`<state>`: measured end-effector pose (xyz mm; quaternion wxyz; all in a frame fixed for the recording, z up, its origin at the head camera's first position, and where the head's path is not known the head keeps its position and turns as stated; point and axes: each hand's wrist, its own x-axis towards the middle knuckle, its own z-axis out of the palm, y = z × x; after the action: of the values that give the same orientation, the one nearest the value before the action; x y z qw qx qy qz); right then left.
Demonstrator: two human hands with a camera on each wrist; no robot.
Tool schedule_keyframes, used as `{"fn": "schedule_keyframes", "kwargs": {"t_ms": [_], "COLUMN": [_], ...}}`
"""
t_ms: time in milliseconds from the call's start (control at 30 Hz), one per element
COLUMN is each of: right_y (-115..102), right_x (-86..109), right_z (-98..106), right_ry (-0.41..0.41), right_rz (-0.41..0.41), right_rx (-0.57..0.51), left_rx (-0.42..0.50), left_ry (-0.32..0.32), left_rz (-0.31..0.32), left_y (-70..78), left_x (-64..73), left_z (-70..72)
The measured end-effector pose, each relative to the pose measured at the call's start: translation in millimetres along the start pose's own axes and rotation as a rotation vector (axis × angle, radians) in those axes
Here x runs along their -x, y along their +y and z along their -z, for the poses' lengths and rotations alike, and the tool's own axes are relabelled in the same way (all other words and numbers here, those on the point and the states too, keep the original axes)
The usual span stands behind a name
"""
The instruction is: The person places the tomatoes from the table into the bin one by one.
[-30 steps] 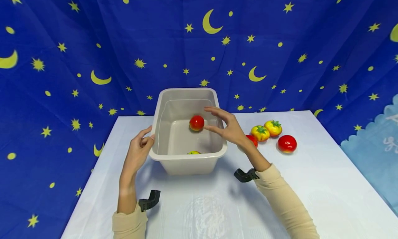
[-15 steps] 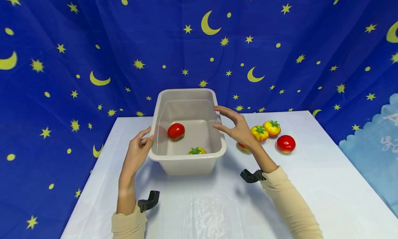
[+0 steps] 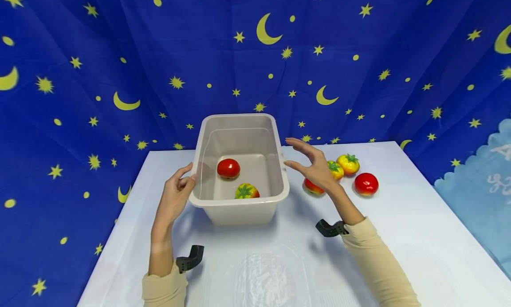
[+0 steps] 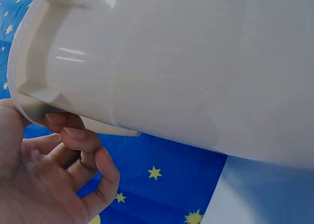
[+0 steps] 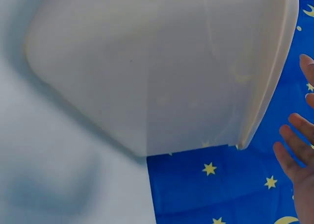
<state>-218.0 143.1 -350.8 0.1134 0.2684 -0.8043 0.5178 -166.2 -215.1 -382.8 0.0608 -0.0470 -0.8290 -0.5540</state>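
Observation:
A light grey plastic bin (image 3: 235, 214) stands on the table. My left hand (image 3: 175, 192) grips its left rim, with the fingers curled under the lip in the left wrist view. Inside lie a glossy red tomato (image 3: 229, 168) and a yellow-red tomato (image 3: 246, 190) with green leaves, partly cut off by the front rim. My right hand (image 3: 313, 165) hovers just outside the right rim, thumb and fingers spread, with nothing between them. Beneath and behind it sit a red-orange tomato (image 3: 313, 186) and a yellow tomato (image 3: 336, 170), both partly covered by the hand.
Farther right are another yellow tomato (image 3: 348, 165) with green leaves and a red tomato (image 3: 366, 184). A white cloth covers the table (image 3: 271, 262). A blue curtain (image 3: 223, 45) with moons and stars hangs right behind it.
The red tomato in the bin has rolled left, and the yellow-red one beside it has turned and come more into view. My right hand has moved right, out of the bin. The left hand keeps its place.

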Motion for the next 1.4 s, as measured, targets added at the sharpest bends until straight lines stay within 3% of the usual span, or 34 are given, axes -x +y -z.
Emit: {"fn": "schedule_keyframes", "kwargs": {"t_ms": [67,300,533,1133,1400], "right_y": [2.0,43.7,55.9,94.6,110.6], "right_x": [1.5,5.7,17.5,55.2,66.1], "right_z": [2.8,14.1,23.8,40.1,43.9], "right_ry": [0.009,0.065,0.090,0.138,0.138], "right_rz": [0.015,0.030,0.024,-0.160,-0.223], "right_rx": [-0.002,-0.041,-0.102,-0.121,-0.052], "left_rx": [-0.003,0.018,0.027,0.041,0.024], "left_ry": [0.002,0.004,0.006,0.004,0.006], "left_rz": [-0.004,-0.002,-0.008,0.006,0.003], "left_y": [0.4,-1.2,-2.0,3.6,0.3], "left_x": [-0.1,0.1,1.3,1.6,0.5], "left_z": [0.2,-0.1,-0.5,-0.1,-0.2]}}
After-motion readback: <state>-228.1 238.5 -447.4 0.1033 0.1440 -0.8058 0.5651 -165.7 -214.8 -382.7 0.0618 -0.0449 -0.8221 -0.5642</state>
